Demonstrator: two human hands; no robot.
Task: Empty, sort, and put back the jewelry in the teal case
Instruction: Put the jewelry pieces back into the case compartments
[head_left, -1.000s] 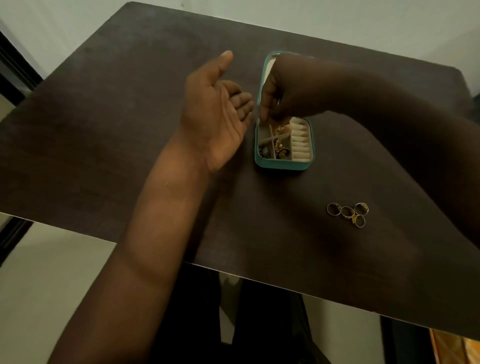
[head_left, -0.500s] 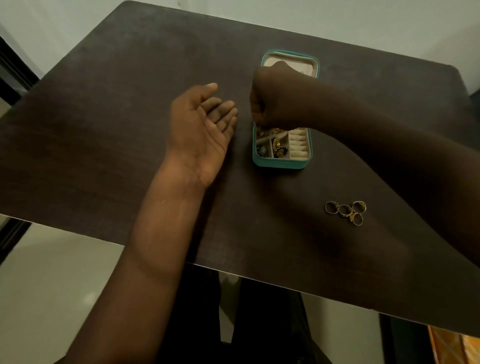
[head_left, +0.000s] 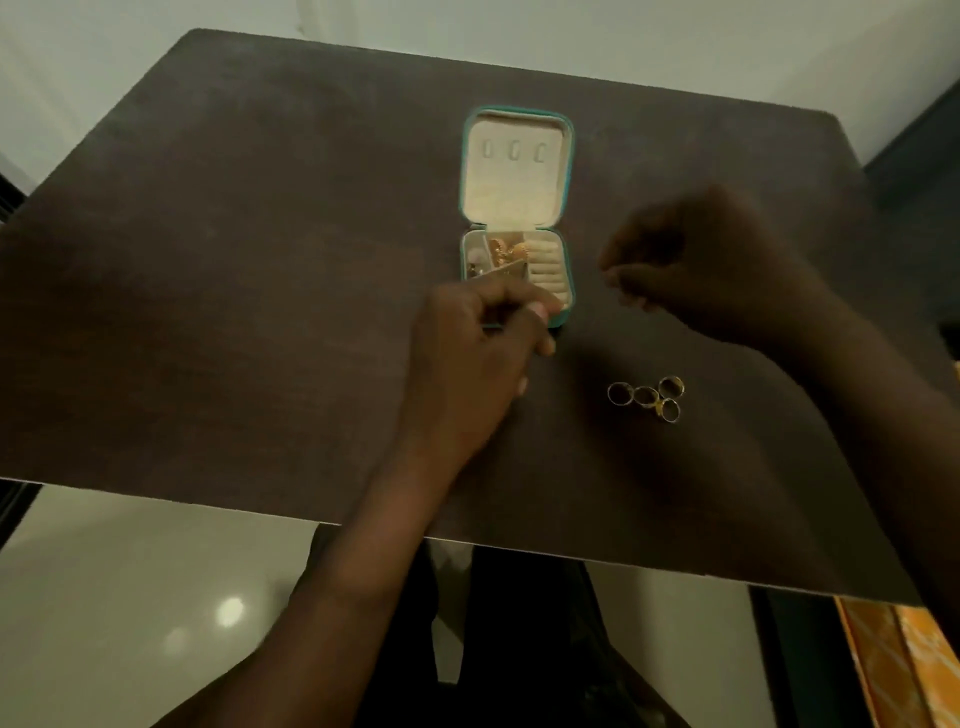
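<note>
Teal case (head_left: 568, 156) open, left hand (head_left: 470, 353) at its front edge, grip unclear, right hand (head_left: 696, 260) curled, perhaps empty

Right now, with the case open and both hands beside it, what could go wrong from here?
1. The left hand covers the teal case's near corner; a nudge might shift it and mix the gold pieces in its compartments.
2. The four rings lie loose on the table, below the right hand; a passing wrist could scatter them.
3. The right hand's fingers are curled, contents unclear; something small might drop.
</note>
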